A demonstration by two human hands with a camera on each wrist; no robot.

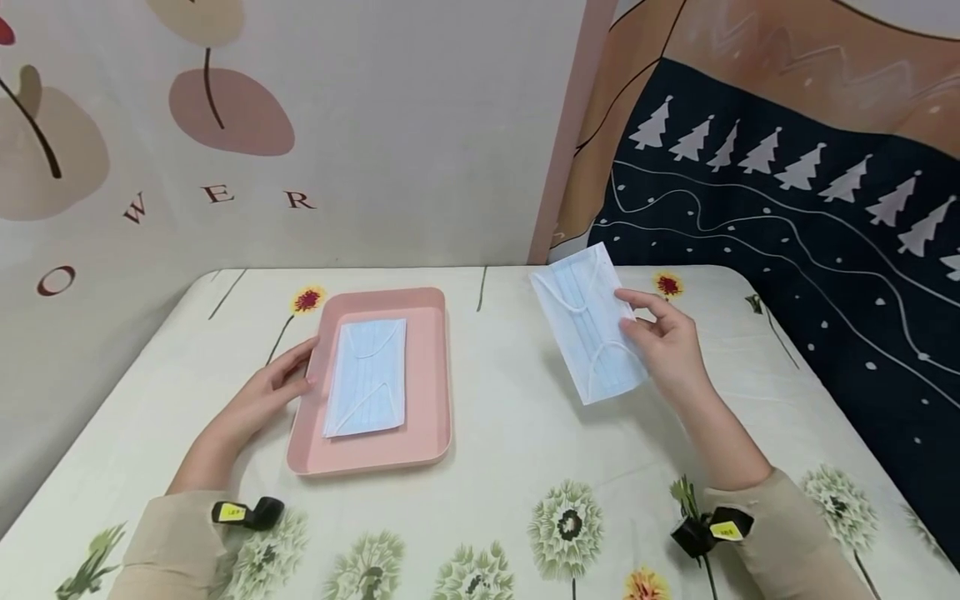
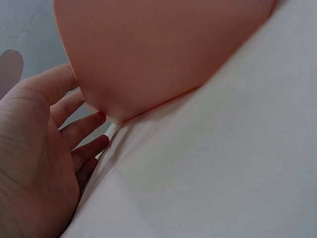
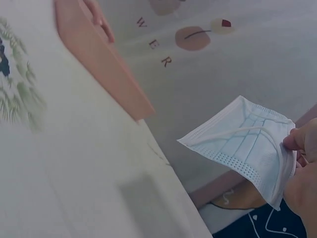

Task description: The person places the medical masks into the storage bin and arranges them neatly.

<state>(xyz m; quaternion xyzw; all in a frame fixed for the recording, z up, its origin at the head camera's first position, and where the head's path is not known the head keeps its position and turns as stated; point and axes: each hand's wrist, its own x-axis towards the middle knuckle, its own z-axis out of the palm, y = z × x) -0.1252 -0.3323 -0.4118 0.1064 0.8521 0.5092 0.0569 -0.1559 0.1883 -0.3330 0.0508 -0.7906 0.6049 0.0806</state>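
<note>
In the head view, a light-blue pleated face mask point(image 1: 588, 325) with white ear loops is held up above the table's right half. My right hand point(image 1: 667, 346) pinches it by its right edge between thumb and fingers; the right wrist view shows this mask point(image 3: 242, 146) slightly bent. A second face mask point(image 1: 367, 379) lies flat in a shallow pink tray point(image 1: 427, 417), at left of centre. My left hand point(image 1: 262, 396) is at the tray's left side. In the left wrist view, the loosely bent fingers point(image 2: 81, 129) rest against the tray's outer wall point(image 2: 138, 54).
A white cloth point(image 1: 495, 442) printed with flowers covers the table. Behind it hangs a pale curtain point(image 1: 420, 125) with printed shapes and letters. A dark cloth point(image 1: 750, 217) with white trees hangs at the right. Both wrists wear a small black camera point(image 1: 266, 512).
</note>
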